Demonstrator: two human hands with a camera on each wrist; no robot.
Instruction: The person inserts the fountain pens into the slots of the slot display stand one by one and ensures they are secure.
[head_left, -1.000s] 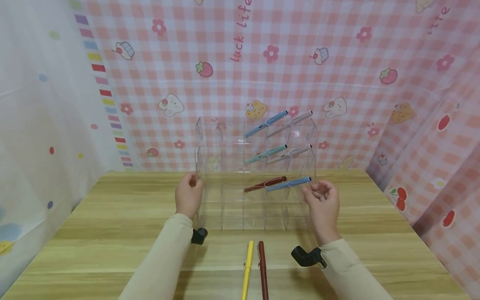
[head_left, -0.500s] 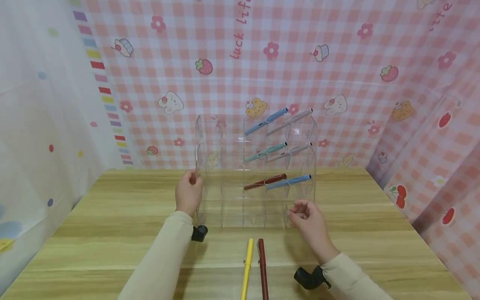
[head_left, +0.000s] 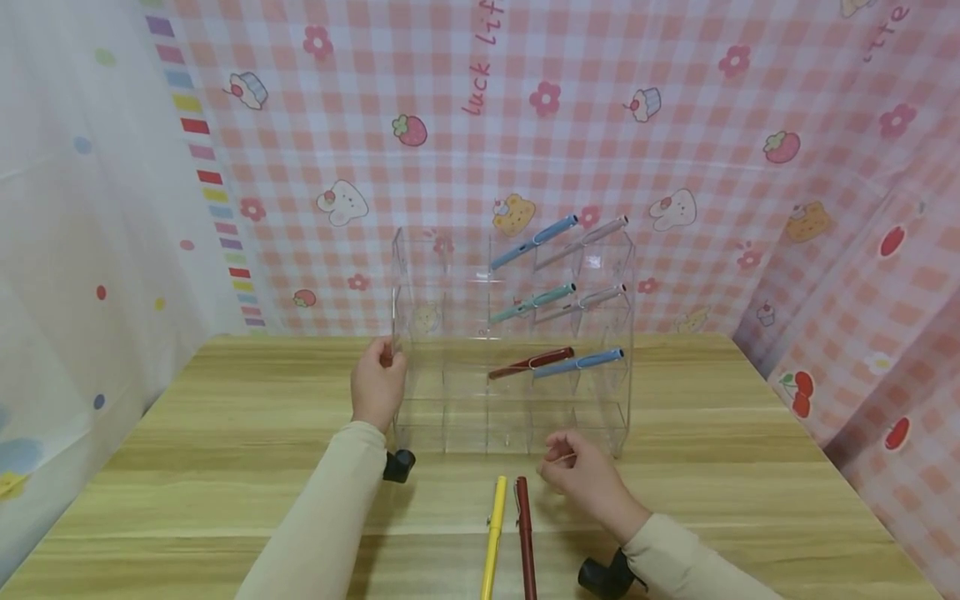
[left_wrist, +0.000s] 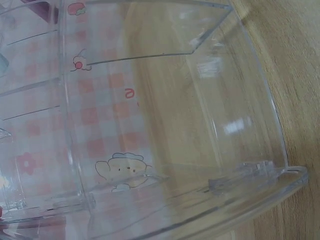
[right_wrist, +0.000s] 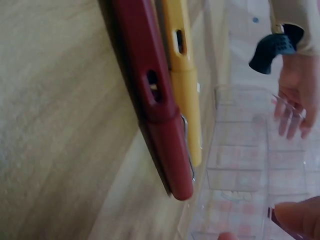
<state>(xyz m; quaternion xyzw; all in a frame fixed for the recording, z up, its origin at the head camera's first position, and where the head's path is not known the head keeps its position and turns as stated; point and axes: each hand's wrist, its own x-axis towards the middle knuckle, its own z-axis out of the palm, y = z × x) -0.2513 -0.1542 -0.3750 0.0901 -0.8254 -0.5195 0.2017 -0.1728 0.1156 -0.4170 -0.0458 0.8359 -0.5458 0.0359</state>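
Observation:
A clear acrylic pen rack (head_left: 465, 429) with tiered compartments stands on the table. My left hand (head_left: 377, 385) holds its left side edge, thumb in front; the left wrist view shows only the clear panels near it. My right hand (head_left: 588, 483) is before the rack's lower right, fingers loosely bent and holding nothing. Just to its left lie a dark red pen (head_left: 527, 533) and a yellow pen (head_left: 495, 533), side by side, capped ends toward the rack. In the right wrist view the dark red pen (right_wrist: 162, 145) is close, with my right fingertips (right_wrist: 300, 217) at the lower right corner.
The rack bears a blue pen (head_left: 534, 242) and pale pink pen (head_left: 588, 239) on top. Below are a green pen (head_left: 534, 303) and another pale pink pen (head_left: 588, 302). Lower sit a dark red pen (head_left: 531, 364) and blue pen (head_left: 579, 363). A checked cloth (head_left: 465, 183) hangs behind.
My right hand has left the rack's right side and moved down, left and nearer, toward the two pens on the table. The left hand has stayed at the rack's left edge.

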